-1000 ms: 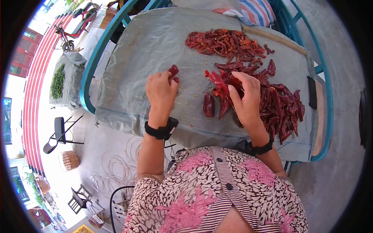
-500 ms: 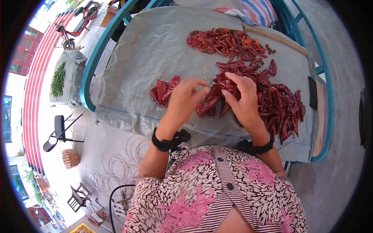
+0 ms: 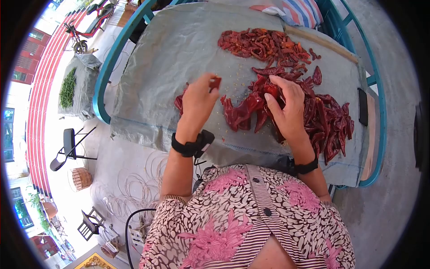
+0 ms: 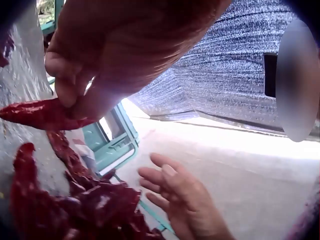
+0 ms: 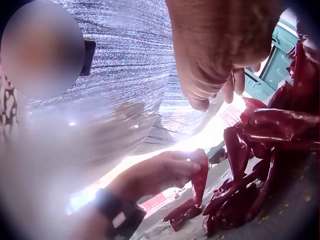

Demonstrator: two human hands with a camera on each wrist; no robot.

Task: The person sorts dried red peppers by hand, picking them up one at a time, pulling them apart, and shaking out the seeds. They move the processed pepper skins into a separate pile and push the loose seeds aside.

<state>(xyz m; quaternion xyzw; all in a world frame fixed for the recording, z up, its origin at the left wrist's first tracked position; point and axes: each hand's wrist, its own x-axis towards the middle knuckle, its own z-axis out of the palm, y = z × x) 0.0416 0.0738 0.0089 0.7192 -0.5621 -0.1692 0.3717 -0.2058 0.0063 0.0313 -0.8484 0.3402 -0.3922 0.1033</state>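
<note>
A dried red chili pepper [image 4: 47, 114] is pinched between the thumb and fingertips of my left hand [image 3: 195, 101], raised above the sheet. Beneath and beside that hand, partly hidden by it, lies a small group of peppers [image 3: 178, 103]. My right hand [image 3: 289, 107] hovers at the near left side of a large heap of whole dark red chili peppers [image 3: 329, 123]. Its thumb and fingers stand apart, and in the left wrist view the right hand [image 4: 182, 195] shows nothing gripped. Several peppers [image 3: 244, 112] lie between the two hands.
Smaller, shriveled chili pieces [image 3: 264, 45] form another pile at the far side. A grey plastic sheet [image 3: 165, 54] covers the cart bed, edged by teal rails [image 3: 109, 71]. A black phone [image 3: 362, 106] lies at the right edge, and a wooden strip [image 3: 320, 42] at the back.
From the small group at left, my left hand moved right to the peppers by my right hand. Now it has swung back left and up, pinching a pepper. My right hand stays nearly in place.
</note>
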